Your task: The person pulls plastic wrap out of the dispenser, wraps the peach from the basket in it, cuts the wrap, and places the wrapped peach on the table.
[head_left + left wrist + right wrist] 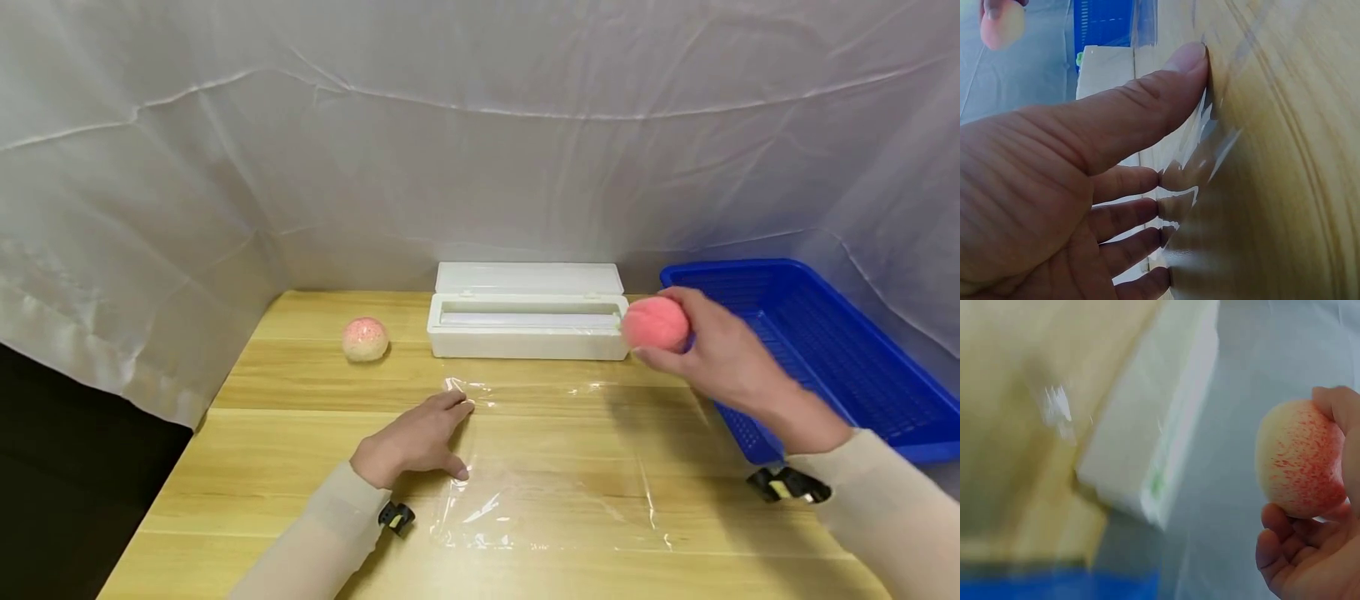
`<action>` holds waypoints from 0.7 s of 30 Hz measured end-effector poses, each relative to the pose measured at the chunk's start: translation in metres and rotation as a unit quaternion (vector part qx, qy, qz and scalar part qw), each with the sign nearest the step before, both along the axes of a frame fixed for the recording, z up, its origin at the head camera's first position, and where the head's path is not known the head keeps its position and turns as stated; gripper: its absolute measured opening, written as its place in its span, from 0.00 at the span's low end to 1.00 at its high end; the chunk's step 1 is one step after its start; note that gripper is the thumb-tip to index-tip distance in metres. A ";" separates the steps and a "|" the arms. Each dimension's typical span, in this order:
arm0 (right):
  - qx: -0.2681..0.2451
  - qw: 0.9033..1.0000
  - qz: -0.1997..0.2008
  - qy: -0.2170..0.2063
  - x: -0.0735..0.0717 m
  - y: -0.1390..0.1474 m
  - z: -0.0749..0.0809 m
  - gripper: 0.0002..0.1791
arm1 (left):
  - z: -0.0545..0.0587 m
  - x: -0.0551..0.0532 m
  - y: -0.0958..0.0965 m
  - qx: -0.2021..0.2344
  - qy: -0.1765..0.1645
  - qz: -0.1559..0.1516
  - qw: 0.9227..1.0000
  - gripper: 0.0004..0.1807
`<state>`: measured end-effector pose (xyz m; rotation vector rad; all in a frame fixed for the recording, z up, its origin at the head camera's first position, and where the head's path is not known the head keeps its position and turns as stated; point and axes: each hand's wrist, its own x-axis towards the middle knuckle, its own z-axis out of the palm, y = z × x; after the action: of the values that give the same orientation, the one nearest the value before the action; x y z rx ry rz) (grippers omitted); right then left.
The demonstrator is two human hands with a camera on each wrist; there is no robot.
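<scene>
The left hand (417, 440), fingers spread, touches clear film (555, 475) while the raised right hand (726, 353) grips a peach (654, 324).

- Clear film (555, 475): thin, glossy, crinkled plastic
- Held peach (654, 323): matt, smooth-looking skin
- Other peach (365, 339): shiny
- Box (525, 345): smooth white plastic
- Basket (723, 267): blue plastic, perforated
- Tabletop (247, 467): smooth, grained wood, slightly glossy
- Backdrop (480, 183): creased cloth, satiny sheen

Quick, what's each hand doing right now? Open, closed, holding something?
Left hand: open, touching the thin, clear plastic film on the light wooden table.
Right hand: closed, holding a round pink-and-cream peach.
</scene>
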<state>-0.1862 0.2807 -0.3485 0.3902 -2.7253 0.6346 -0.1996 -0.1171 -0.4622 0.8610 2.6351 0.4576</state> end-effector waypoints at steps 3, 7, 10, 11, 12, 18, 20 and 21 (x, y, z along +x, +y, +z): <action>-0.008 0.999 0.028 -0.031 0.012 -0.025 -0.021 0.45 | 0.000 0.000 0.000 0.001 -0.001 0.001 1.000 0.55; -0.007 0.995 0.072 -0.075 0.028 -0.053 -0.053 0.45 | -0.001 -0.001 0.001 0.001 -0.004 0.002 1.000 0.55; 0.004 0.990 0.107 -0.091 0.040 -0.069 -0.073 0.45 | 0.000 0.000 0.002 -0.001 -0.005 0.003 1.000 0.55; 0.007 0.988 0.118 -0.096 0.044 -0.074 -0.078 0.45 | 0.000 0.000 0.002 -0.001 -0.005 0.004 1.000 0.55; 0.012 0.987 0.126 -0.100 0.048 -0.078 -0.082 0.44 | 0.000 0.000 0.002 -0.001 -0.005 0.005 1.000 0.55; 0.026 0.977 0.162 -0.138 0.067 -0.094 -0.095 0.45 | 0.000 0.000 0.001 0.000 -0.005 0.007 1.000 0.56; 0.032 0.974 0.169 -0.148 0.072 -0.098 -0.097 0.45 | 0.000 0.000 0.001 -0.001 -0.005 0.007 1.000 0.56; 0.035 0.973 0.172 -0.151 0.074 -0.100 -0.098 0.45 | 0.000 0.000 0.001 -0.001 -0.005 0.007 1.000 0.56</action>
<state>-0.1123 0.1810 -0.4467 0.8636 -3.0016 0.7393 -0.1996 -0.1158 -0.4624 0.8387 2.6340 0.4603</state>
